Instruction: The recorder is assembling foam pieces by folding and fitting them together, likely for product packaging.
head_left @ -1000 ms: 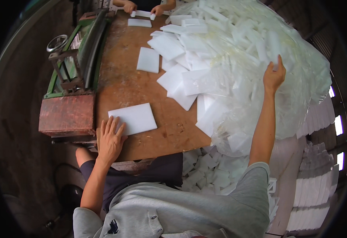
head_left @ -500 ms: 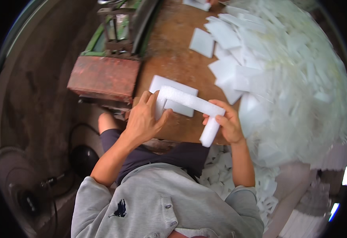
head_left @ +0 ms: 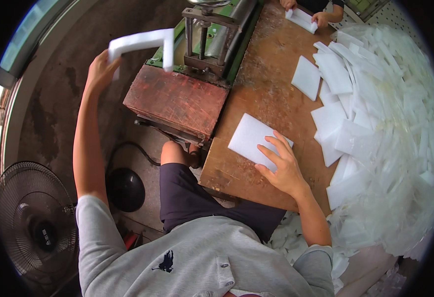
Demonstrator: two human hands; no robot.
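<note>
Out to the far left, my left hand [head_left: 100, 73] is closed on one end of a U-shaped white foam piece [head_left: 142, 41], which is lifted over the floor beside the machine. On the wooden table [head_left: 237, 171] in front of me lies a flat white foam sheet [head_left: 249, 134]. My right hand [head_left: 287, 171] rests over that sheet's right part with fingers spread, hiding some of it. Whether the fingers press on the sheet or only hover just above, I cannot tell.
A green machine [head_left: 212, 39] with a reddish block [head_left: 177, 99] stands left of the table. White foam sheets [head_left: 333, 72] and a large clear plastic bag [head_left: 390, 148] of foam pile up on the right. Across the table, another person's hands [head_left: 321, 19] hold a foam piece. A fan [head_left: 36, 218] stands lower left.
My left hand has carried the U-shaped foam piece from over the table out to the far left. My right hand has let go of it and moved onto the flat sheet.
</note>
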